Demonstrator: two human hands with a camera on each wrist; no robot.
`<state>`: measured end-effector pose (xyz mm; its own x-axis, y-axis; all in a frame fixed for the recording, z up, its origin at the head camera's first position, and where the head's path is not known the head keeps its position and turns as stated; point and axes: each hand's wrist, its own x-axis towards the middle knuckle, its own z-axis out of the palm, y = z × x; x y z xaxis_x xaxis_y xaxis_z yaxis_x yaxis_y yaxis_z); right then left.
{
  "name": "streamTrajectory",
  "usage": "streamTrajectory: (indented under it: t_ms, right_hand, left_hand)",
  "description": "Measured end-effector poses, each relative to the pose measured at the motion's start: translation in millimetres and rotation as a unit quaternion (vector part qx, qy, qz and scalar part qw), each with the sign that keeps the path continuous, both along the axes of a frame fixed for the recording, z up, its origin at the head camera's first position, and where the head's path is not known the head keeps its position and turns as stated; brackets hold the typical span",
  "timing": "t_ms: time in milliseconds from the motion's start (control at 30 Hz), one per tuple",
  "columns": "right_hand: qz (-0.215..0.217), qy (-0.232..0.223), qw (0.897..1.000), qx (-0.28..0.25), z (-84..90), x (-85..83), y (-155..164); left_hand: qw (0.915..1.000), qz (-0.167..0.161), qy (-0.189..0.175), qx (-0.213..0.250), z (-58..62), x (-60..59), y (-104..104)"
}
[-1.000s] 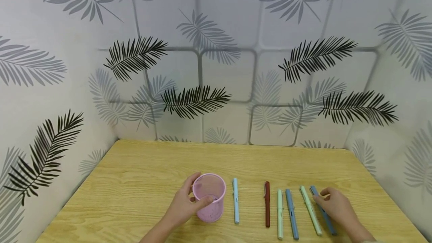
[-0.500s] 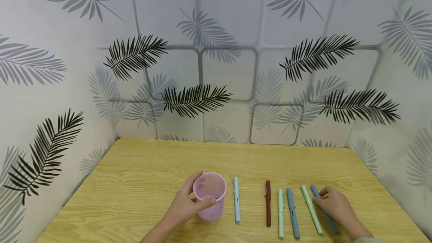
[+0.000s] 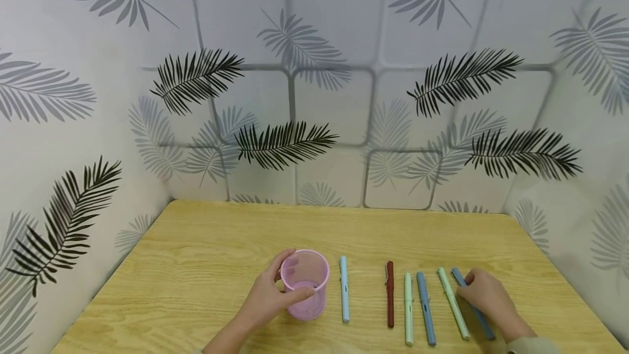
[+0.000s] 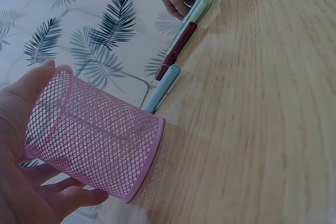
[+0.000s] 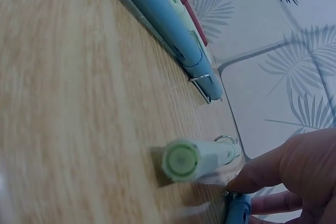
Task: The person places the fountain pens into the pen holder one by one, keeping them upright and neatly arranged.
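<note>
My left hand grips a pink mesh pen holder, thumb over the near rim and fingers round its far side. In the left wrist view the mesh wall shows, its base at the tabletop. At the far right my right hand pinches the upper part of a blue pen that lies slanted on the table. The right wrist view has thumb and fingers on either side of this blue pen. Just left of it lies a light green pen, its end toward that camera.
More pens lie in a loose row between the hands: a light blue one, a dark red one, another light green one and another blue one. Behind the wooden table stands a leaf-patterned backdrop.
My right hand's fingers have drawn in closer round the rightmost blue pen. The left hand keeps its hold on the pen holder, and the pens lie as before.
</note>
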<state>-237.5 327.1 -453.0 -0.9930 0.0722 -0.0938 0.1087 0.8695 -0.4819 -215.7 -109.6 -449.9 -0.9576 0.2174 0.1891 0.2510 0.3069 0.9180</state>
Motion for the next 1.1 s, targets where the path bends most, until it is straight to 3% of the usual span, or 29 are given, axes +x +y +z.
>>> streamTrajectory:
  t_ms: [433, 833, 1100]
  right_hand:
    - [-0.034, 0.022, 0.999, -0.026, 6.0, 7.8, 2]
    - [-0.025, 0.043, 0.998, -0.047, 23.0, 11.2, -4]
    - [-0.025, 0.072, 0.995, -0.062, 28.4, 15.7, -11]
  left_hand:
    - [0.9999, 0.005, 0.003, 0.009, 0.5, 0.4, 1]
    - [0.9998, 0.010, -0.016, 0.008, 1.8, 1.1, 3]
    - [0.9999, 0.004, -0.009, 0.009, -1.0, 1.2, 2]
